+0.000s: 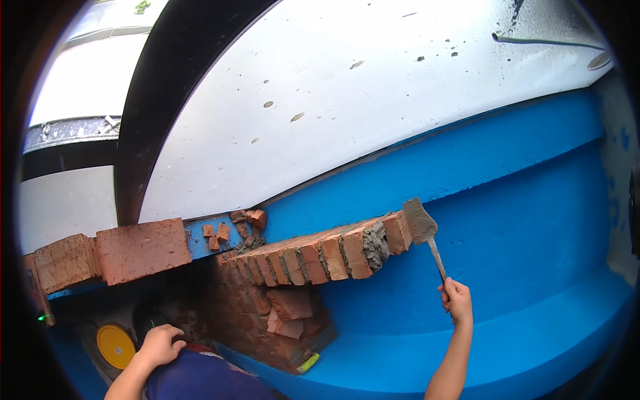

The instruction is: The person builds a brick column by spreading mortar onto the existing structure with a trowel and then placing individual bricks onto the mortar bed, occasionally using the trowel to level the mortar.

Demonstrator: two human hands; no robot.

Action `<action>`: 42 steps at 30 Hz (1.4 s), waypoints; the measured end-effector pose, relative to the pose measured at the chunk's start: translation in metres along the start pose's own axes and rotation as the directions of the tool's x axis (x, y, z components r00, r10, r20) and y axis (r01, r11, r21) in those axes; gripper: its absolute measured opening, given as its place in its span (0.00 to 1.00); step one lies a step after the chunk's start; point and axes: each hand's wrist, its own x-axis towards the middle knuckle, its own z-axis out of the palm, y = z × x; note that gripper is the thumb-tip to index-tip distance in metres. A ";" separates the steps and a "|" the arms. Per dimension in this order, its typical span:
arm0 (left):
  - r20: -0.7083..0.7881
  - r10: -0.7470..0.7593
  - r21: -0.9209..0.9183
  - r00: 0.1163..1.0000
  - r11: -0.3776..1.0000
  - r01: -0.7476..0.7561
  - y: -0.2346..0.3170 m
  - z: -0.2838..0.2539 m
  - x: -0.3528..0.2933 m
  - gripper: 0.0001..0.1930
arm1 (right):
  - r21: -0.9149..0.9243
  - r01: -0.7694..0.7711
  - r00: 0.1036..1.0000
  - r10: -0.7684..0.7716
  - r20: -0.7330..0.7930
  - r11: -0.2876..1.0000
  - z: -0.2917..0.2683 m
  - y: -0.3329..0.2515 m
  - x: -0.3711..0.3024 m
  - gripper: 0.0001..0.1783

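My right hand grips the handle of a mortar-smeared trowel. Its blade stands up against the outer end of a row of bricks set on edge, with mortar between them. The last brick sits at the right end, beside a thick lump of grey mortar that bulges from the joint. Low on the left, my left hand lies over dark blue clothing, holding nothing, with its thumb apart from the fingers.
Large bricks rest on the ledge at left, near broken brick pieces. More pieces lie below the row. A yellow disc is by my left hand. Behind runs a blue wall under a mortar-spotted white panel.
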 end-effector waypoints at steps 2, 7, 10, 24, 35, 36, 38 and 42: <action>-0.051 -0.043 0.005 0.998 0.999 0.043 -0.005 -0.005 0.000 0.14 | -0.015 -0.008 1.000 0.008 0.022 1.000 -0.001 0.004 0.006 0.23; -0.140 -0.061 -0.023 0.988 0.998 0.059 -0.005 -0.010 0.005 0.14 | -0.008 -0.026 0.998 0.026 0.056 1.000 0.001 0.007 0.006 0.22; -0.122 -0.066 -0.011 0.990 0.998 0.065 0.002 -0.012 0.009 0.14 | -0.035 0.002 0.998 0.000 0.058 0.999 0.001 0.006 0.006 0.22; -0.040 -0.090 -0.023 0.995 0.996 0.089 -0.013 -0.006 0.016 0.15 | -0.084 -0.132 0.990 0.135 0.028 0.988 -0.020 -0.004 -0.006 0.22; 0.133 0.000 0.028 0.991 1.000 -0.004 -0.022 0.004 0.056 0.17 | -0.795 0.273 0.855 -0.516 -0.059 0.542 -0.020 -0.151 0.036 0.15; 0.135 0.006 0.028 0.991 1.000 -0.010 -0.020 0.007 0.060 0.18 | -0.848 0.303 0.853 -0.520 0.039 0.434 -0.015 -0.170 0.048 0.14; 0.119 -0.012 0.024 0.993 1.000 0.009 -0.022 0.006 0.060 0.17 | -0.923 0.297 0.885 -0.433 0.170 0.246 0.005 -0.208 0.070 0.11; 0.021 0.069 -0.032 0.997 0.997 -0.069 -0.003 -0.006 0.062 0.15 | -0.955 0.291 0.932 -0.208 0.298 -0.067 0.026 -0.242 0.116 0.07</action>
